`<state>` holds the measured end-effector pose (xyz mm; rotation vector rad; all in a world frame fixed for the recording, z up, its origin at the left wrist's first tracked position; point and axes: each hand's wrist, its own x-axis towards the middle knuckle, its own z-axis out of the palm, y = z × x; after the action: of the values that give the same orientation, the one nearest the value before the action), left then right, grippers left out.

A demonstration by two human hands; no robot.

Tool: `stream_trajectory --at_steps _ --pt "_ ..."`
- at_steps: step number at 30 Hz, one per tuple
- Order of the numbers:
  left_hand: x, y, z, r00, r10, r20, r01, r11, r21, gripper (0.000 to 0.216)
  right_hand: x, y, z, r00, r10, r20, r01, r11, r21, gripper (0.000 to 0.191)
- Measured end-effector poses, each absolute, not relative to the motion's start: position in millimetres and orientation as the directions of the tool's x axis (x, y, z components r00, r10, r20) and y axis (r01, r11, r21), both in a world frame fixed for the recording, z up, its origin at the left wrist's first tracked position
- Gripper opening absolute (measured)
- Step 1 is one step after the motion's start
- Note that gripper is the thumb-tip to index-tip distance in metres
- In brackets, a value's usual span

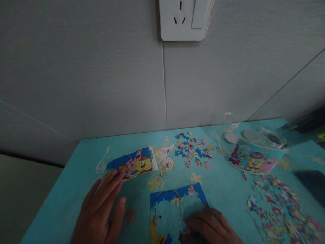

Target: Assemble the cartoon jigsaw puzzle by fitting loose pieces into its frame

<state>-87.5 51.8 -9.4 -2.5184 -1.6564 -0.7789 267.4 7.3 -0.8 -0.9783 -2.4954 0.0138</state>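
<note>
The puzzle (165, 196), lower centre, looks light and stiff, its joints likely fragile: better pressed flat, loose pieces (198, 163) pinched by their edges. The right hand (212, 227) curls over it, grip unclear; the left hand (101, 213), thumb and fingers apart, overlaps the card (137, 163).

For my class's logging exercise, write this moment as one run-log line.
left hand: open, fingertips at picture card | right hand: over partly built puzzle, grip unclear | loose pieces: beyond puzzle and near tub
</note>
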Motion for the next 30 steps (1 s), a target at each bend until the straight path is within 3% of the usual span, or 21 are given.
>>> stream_trajectory --at_steps 7,30 --pt "-98.0 51.2 -19.6 0.334 0.873 0.355 0.861 -0.436 0.262 0.042 269.0 3.4 -6.8 -0.642 0.664 0.383 0.647 0.737 -0.194 0.027" --pt "-102.1 55.0 -28.4 0.308 0.895 0.324 0.860 -0.407 0.308 0.047 266.9 0.9 -8.4 -0.628 0.670 0.395 0.632 0.736 -0.244 0.022"
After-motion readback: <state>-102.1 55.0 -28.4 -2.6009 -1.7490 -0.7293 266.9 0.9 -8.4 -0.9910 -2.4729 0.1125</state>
